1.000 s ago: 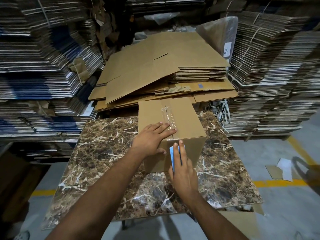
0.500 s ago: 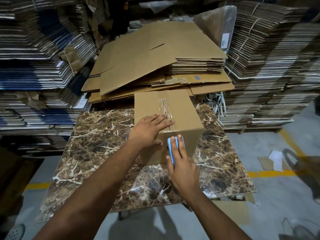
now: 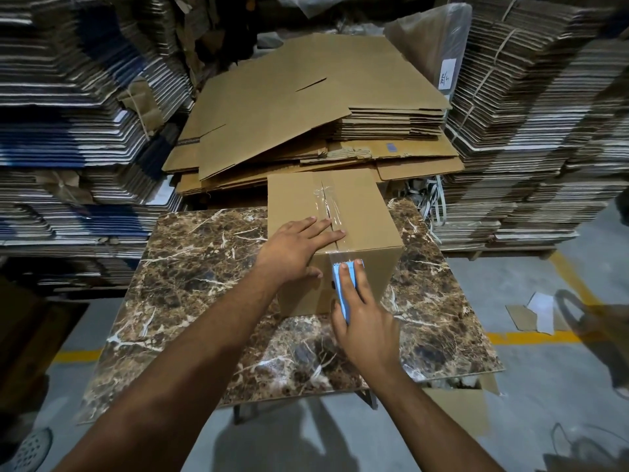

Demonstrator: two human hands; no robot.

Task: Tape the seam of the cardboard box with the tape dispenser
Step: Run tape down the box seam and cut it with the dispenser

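You're working in what looks like a packaging warehouse, and the big stuff is crowding you: bundled stacks of flattened cartons are rising on both sides, with a loose pile of brown cardboard sheets leaning just behind the table. The floor is grey concrete with a yellow line running across it and a couple of scraps lying off to your right.

The table is wearing a brown marble-look top, and the cardboard box is sitting at its far side, square to you. Clear tape is already running down the top seam, a bit wrinkled in the middle.

Your left hand is lying flat and spread on the box top, fingers reaching onto the tape near the front edge. My guess is it's pinning the box so it isn't sliding toward you, and pressing the strip down at the same time.

Your right hand is gripping the blue tape dispenser, holding it against the front face of the box just below the top edge, two fingers stretched along its back. Looks like you're carrying the strip over the corner and getting ready to cut it, so the seam itself is pretty much covered.
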